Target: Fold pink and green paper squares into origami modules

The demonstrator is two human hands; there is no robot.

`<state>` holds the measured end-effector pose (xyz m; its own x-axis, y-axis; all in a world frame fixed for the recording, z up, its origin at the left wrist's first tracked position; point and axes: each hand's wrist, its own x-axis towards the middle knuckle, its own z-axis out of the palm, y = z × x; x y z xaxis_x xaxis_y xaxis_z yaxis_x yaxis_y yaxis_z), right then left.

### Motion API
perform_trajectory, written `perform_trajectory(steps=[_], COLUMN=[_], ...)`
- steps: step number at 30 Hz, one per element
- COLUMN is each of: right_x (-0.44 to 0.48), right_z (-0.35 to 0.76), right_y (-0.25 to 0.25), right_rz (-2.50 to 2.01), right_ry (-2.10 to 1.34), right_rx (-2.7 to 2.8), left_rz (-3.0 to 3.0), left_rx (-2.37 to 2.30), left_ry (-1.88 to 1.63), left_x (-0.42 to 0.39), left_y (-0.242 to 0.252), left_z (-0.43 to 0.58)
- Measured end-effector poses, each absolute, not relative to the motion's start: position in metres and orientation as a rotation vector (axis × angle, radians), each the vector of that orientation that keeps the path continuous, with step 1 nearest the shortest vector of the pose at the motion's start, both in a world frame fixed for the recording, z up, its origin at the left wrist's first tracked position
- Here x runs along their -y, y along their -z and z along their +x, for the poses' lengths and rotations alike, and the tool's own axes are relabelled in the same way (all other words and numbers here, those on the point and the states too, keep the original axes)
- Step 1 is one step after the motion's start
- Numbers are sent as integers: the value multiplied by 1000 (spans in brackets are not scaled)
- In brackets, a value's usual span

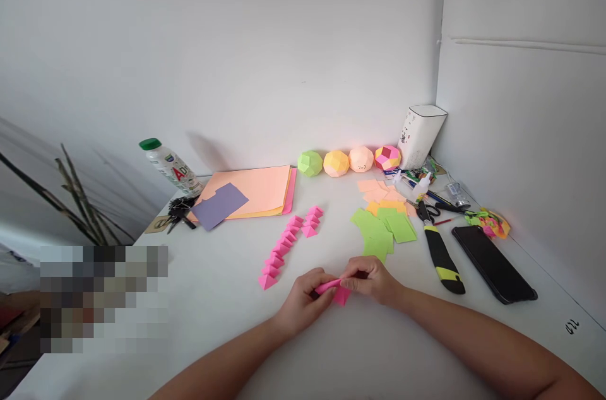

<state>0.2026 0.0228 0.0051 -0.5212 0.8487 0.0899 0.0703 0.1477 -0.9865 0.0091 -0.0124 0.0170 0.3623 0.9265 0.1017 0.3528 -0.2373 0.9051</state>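
Note:
Between my two hands is a folded piece of pink paper, held just above the white table. My left hand pinches its left end, thumb in front. At its right end the fingers of my right hand are closed on the same paper. Directly below the grip, another bit of pink paper shows; whether it is a separate sheet I cannot tell. A slanting row of folded pink paper units lies beyond my left hand, with a shorter row behind it. Green paper pieces are spread beyond my right hand.
Several paper balls line the wall. Coloured sheets lie at back left, by keys and a bottle. On the right are a utility knife, scissors, a phone and a white box.

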Motion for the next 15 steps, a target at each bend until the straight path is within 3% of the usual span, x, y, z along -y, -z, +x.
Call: perform_trajectory(steps=[15], right_x=[-17], right_z=[200], right_y=[-9], right_rz=[-887], right_ry=[-1293], right_rx=[1872], left_rz=[1557], left_rx=[-1040], left_ry=[-918], left_x=[11], left_y=[-8], left_z=[8])
